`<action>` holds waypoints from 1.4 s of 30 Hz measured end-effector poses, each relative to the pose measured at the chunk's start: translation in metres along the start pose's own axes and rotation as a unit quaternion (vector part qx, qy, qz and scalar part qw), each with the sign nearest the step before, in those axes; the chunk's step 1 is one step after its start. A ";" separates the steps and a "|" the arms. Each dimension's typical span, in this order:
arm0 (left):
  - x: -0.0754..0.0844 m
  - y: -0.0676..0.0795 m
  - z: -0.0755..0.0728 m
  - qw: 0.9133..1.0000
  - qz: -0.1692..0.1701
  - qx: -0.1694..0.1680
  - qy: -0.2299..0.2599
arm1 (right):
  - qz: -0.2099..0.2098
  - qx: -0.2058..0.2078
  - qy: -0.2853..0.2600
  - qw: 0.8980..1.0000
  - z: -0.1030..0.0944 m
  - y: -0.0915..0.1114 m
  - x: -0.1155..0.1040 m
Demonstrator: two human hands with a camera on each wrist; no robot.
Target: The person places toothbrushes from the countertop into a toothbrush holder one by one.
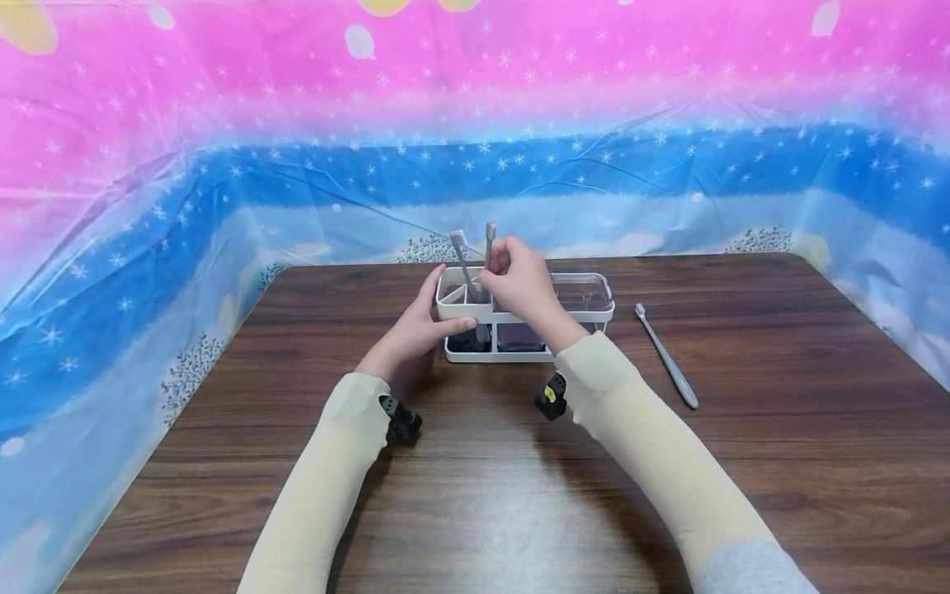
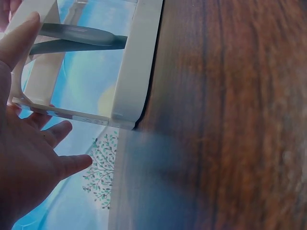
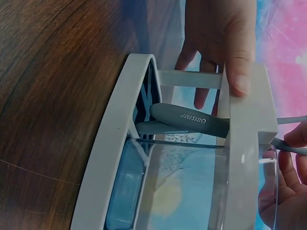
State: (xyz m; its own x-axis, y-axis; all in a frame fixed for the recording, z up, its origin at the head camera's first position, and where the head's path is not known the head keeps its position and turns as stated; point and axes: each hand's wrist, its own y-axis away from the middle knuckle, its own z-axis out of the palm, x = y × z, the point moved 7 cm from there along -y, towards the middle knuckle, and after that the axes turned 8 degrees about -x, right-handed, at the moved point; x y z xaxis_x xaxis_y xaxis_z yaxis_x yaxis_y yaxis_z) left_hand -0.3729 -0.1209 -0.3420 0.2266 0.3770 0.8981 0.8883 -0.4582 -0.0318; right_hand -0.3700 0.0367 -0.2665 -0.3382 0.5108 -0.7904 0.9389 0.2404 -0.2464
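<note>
A white two-tier toothbrush holder (image 1: 475,313) stands on the table. My left hand (image 1: 416,330) grips its left end, thumb on the front of the upper tier, other fingers at the side and behind. Over the upper tier, my right hand (image 1: 523,285) pinches a grey toothbrush (image 1: 491,232) near its neck, bristle head up. Another grey toothbrush (image 1: 460,247) leans in the left compartment. In the right wrist view two grey handles (image 3: 192,120) reach down inside the frame to the lower tier. A third grey toothbrush (image 1: 668,359) lies on the table, right of the holder.
A clear container (image 1: 582,289) sits in the holder's right part. The brown wooden table (image 1: 475,495) ends just behind the holder. A pink and blue patterned cloth (image 1: 475,124) hangs around its back and sides.
</note>
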 end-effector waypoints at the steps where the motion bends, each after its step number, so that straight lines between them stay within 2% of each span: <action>1: 0.000 0.000 0.000 1.000 -0.001 -0.001 0.001 | 0.001 -0.001 0.000 1.000 0.000 0.000 0.001; 5: 0.004 0.002 0.001 1.000 -0.004 -0.007 0.012 | 0.003 -0.002 0.003 1.000 0.002 0.000 0.002; 9: 0.019 0.010 0.003 1.000 -0.004 -0.013 0.024 | 0.005 -0.006 0.015 1.000 0.004 0.000 0.004; 16: 0.010 0.004 0.002 1.000 0.008 -0.005 0.015 | 0.009 -0.004 0.033 0.999 0.004 0.001 0.005; 21: 0.031 0.016 0.004 1.000 -0.002 -0.011 0.029 | 0.019 -0.004 0.049 0.999 0.003 0.001 0.006; 26: 0.035 0.018 0.005 0.999 -0.004 -0.010 0.030 | 0.026 -0.009 0.052 0.998 0.003 0.000 0.007; 31: 0.032 0.017 0.005 1.000 -0.006 -0.009 0.026 | 0.031 -0.012 0.058 0.998 0.003 -0.001 0.008; 38: 0.004 -0.001 0.002 1.000 0.003 -0.002 0.025 | 0.031 -0.013 0.065 0.997 0.003 -0.003 0.008; 42: 0.000 -0.002 0.001 1.000 0.011 0.004 0.021 | 0.039 -0.019 0.056 0.997 0.002 -0.002 0.008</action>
State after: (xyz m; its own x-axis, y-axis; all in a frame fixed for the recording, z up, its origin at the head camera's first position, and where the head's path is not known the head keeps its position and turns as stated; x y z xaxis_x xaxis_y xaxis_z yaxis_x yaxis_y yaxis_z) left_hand -0.3746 -0.1189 -0.3421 0.2287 0.3323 0.9150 0.8864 -0.4597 -0.0545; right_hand -0.3749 0.0392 -0.2735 -0.2719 0.6180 -0.7377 0.9601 0.2266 -0.1641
